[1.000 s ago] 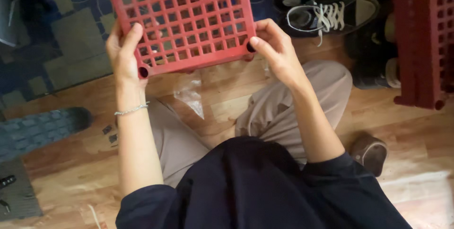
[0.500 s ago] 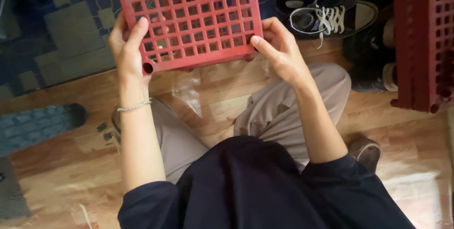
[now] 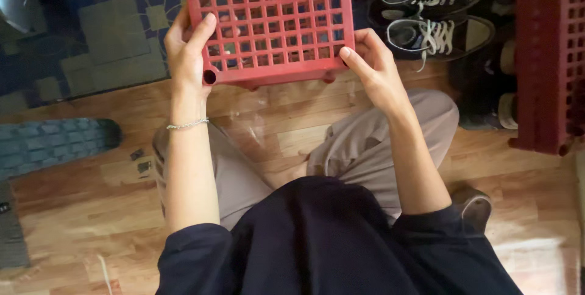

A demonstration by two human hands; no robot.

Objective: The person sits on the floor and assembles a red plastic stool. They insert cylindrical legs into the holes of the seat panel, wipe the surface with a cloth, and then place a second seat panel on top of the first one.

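Note:
I hold a red plastic lattice panel [image 3: 271, 21] flat in front of me, above the wooden floor. My left hand [image 3: 186, 48] grips its near left corner, thumb on top, by a round socket. My right hand [image 3: 375, 66] grips the near right corner with the thumb pressed on the grid. A thin bracelet circles my left wrist. I sit with knees bent in beige trousers, the panel's far part running out of view at the top.
A second red lattice piece [image 3: 551, 57] stands at the right edge. Black lace-up shoes [image 3: 426, 12] lie beyond the panel. A blue patterned rug [image 3: 91, 33] covers the far left floor, with a grey-blue mat [image 3: 52, 143] nearer me.
The panel has turned slightly and now sits squarer to me, with its near edge more level. Both hands keep their grip on the corners.

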